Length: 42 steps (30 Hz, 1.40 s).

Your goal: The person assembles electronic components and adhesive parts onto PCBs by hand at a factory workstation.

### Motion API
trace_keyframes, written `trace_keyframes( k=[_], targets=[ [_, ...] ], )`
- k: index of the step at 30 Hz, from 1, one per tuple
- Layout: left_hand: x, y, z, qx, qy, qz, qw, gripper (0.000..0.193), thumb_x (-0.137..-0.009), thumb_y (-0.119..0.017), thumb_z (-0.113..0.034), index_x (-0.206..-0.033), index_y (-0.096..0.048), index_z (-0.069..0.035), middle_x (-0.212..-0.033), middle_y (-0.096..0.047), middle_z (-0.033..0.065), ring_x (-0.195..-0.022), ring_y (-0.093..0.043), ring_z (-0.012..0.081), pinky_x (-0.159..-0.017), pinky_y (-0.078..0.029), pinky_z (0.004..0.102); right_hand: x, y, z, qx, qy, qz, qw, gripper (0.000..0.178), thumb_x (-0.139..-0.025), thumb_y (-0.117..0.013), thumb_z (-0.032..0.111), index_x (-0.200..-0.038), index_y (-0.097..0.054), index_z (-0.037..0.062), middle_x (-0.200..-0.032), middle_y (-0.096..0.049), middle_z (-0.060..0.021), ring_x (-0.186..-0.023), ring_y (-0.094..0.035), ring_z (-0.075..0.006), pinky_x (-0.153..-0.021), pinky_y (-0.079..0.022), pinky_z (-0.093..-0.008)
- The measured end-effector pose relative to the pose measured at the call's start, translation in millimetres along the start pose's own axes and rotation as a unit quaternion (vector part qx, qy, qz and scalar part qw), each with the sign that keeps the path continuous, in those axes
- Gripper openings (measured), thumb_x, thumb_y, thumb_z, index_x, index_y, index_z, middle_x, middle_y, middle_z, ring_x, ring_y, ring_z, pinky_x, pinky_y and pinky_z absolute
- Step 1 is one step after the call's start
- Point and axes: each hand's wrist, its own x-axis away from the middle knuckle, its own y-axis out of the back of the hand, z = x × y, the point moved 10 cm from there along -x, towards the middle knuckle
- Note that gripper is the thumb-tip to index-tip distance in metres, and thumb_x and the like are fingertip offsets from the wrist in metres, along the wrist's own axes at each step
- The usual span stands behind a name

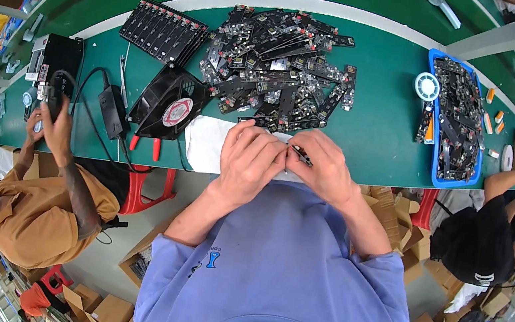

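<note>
Close together at the table's near edge, my left hand [250,158] and my right hand [330,170] work over a white sheet [204,146]. A small dark piece that looks like part of a circuit board [301,155] shows in the pinched fingers of my right hand. My left fingers are bent and closed right beside it; what they grip is hidden. Just beyond my hands lies a loose heap of narrow black circuit boards [276,83]. Left of the heap are joined board panels [163,33] with red parts along one edge.
A black fan [171,101], red-handled pliers [156,148], tweezers [123,80] and a power adapter [112,111] with cables lie left. At right, a blue tray [438,146] holds many boards, beside a small white round fan [427,87]. Co-workers [53,216] sit on both sides.
</note>
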Motion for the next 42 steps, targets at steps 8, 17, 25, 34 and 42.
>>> trace_keyframes(
  k=[8, 17, 25, 34, 42],
  targets=[
    [4, 5, 2, 0.005, 0.006, -0.002, 1.0, 0.025, -0.076, -0.082, -0.004, -0.099, -0.074, -0.01, -0.097, -0.072, 0.0002, -0.101, -0.067, 0.0236, -0.112, -0.042, 0.0484, 0, 0, -8, -0.075, -0.09, 0.009, 0.993, 0.017, -0.088, -0.077, -0.002, -0.103, -0.069, -0.0003, -0.095, -0.071, -0.0114, -0.08, -0.07, -0.0226, -0.071, -0.058, -0.0357],
    [22, 2, -1, 0.008, -0.053, 0.042, 0.998, 0.027, -0.077, -0.083, -0.005, -0.102, -0.076, -0.012, -0.104, -0.076, -0.003, -0.115, -0.067, 0.0241, -0.123, -0.029, 0.0553, 7, 6, -19, -0.076, -0.2, -0.022, 0.977, 0.019, -0.093, -0.076, 0.003, -0.112, -0.071, -0.0002, -0.092, -0.071, -0.01, -0.077, -0.068, -0.0163, -0.069, -0.057, -0.0319],
    [11, 1, 9, 0.051, 0.039, 0.043, 0.997, 0.018, -0.079, -0.084, -0.007, -0.095, -0.076, -0.01, -0.093, -0.076, -0.0009, -0.107, -0.069, 0.0226, -0.123, -0.028, 0.0545, 27, -5, -32, -0.235, -0.255, -0.007, 0.938, 0.023, -0.097, -0.075, 0.007, -0.118, -0.071, -0.0011, -0.102, -0.073, -0.0097, -0.087, -0.072, -0.0158, -0.077, -0.059, -0.0308],
    [10, 6, 10, 0.039, 0.062, -0.004, 0.997, 0.016, -0.08, -0.084, -0.006, -0.093, -0.077, -0.01, -0.091, -0.075, 0.0024, -0.105, -0.069, 0.0225, -0.121, -0.033, 0.0511, 25, -3, -24, -0.22, -0.237, 0.016, 0.946, 0.026, -0.094, -0.077, 0.007, -0.118, -0.072, -0.0029, -0.107, -0.073, -0.0116, -0.088, -0.071, -0.017, -0.079, -0.058, -0.0309],
    [10, 5, 14, 0.068, 0.106, 0.006, 0.992, 0.017, -0.079, -0.083, -0.005, -0.093, -0.076, -0.01, -0.092, -0.074, 0.0024, -0.105, -0.069, 0.0252, -0.118, -0.037, 0.0504, 25, -3, -22, -0.218, -0.254, 0.013, 0.942, 0.026, -0.092, -0.08, 0.008, -0.115, -0.074, -0.0024, -0.107, -0.073, -0.0115, -0.085, -0.07, -0.0162, -0.076, -0.058, -0.0301]
  ],
)
